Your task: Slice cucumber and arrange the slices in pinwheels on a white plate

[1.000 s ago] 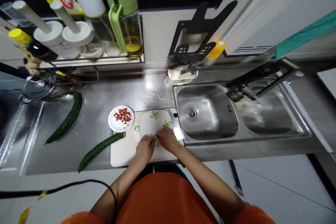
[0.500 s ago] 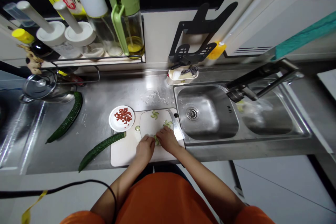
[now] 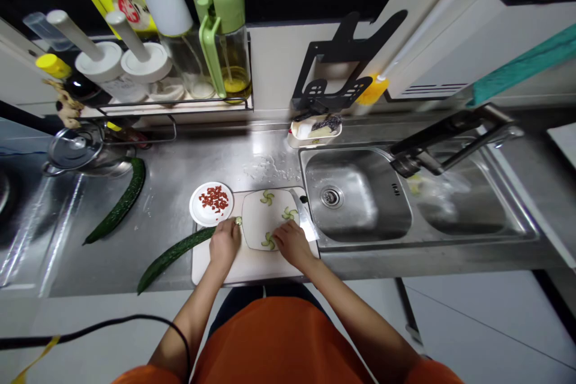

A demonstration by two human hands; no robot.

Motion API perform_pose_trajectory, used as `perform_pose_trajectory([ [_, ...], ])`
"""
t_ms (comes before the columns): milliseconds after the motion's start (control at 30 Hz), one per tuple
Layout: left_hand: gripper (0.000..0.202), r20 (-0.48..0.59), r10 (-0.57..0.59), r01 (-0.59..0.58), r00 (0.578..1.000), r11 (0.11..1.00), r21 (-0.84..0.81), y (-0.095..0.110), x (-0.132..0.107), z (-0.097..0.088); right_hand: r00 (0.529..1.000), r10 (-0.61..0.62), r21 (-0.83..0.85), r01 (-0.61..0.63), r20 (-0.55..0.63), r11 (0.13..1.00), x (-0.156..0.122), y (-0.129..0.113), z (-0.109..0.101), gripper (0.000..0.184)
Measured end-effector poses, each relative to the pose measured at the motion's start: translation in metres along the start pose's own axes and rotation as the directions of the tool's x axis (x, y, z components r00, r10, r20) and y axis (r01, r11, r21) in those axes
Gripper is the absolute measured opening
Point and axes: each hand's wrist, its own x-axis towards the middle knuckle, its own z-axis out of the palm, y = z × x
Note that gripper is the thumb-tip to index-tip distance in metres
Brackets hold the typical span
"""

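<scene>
My left hand is at the left of the white square plate, its fingertips closed on a small stack of cucumber slices. Over the plate's lower right lies my right hand, fingers bent together beside a pinwheel of cucumber slices; whatever they pinch is hidden. Two similar pinwheels sit on the plate, one at the top and one at the right. Beneath is a pale cutting board. A knife rests along the plate's right side.
A round white dish of chopped red pieces stands at the board's upper left. One cucumber reaches the board; another lies farther left. The steel sink with its black faucet is to the right. Bottles fill a shelf above.
My left hand has moved left and up, from the lower pinwheel to the slice stack. The lower pinwheel is now more visible. My right hand stays nearly in place.
</scene>
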Motion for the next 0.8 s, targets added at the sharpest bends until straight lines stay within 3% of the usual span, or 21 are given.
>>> perform_pose_trajectory([
  [200,0.031,0.056,-0.037,0.022,0.998,0.967,0.255,0.009,0.004,0.003,1.000,0.015,-0.001,-0.015,-0.022,1.000,-0.007,0.000,0.003,0.018],
  [333,0.028,0.073,-0.030,0.006,0.997,0.952,0.305,0.012,0.005,0.004,0.999,0.017,-0.003,-0.017,-0.029,1.000,-0.010,0.000,0.004,0.019],
  [633,0.028,0.027,-0.062,0.058,0.998,0.990,0.132,0.011,0.006,0.004,0.999,-0.013,0.006,0.013,-0.031,1.000,-0.013,-0.002,0.005,0.020],
  [800,0.017,0.023,-0.115,0.116,0.993,0.991,-0.073,0.005,0.006,-0.002,1.000,-0.016,0.023,0.016,-0.020,1.000,-0.012,-0.002,0.003,0.021],
])
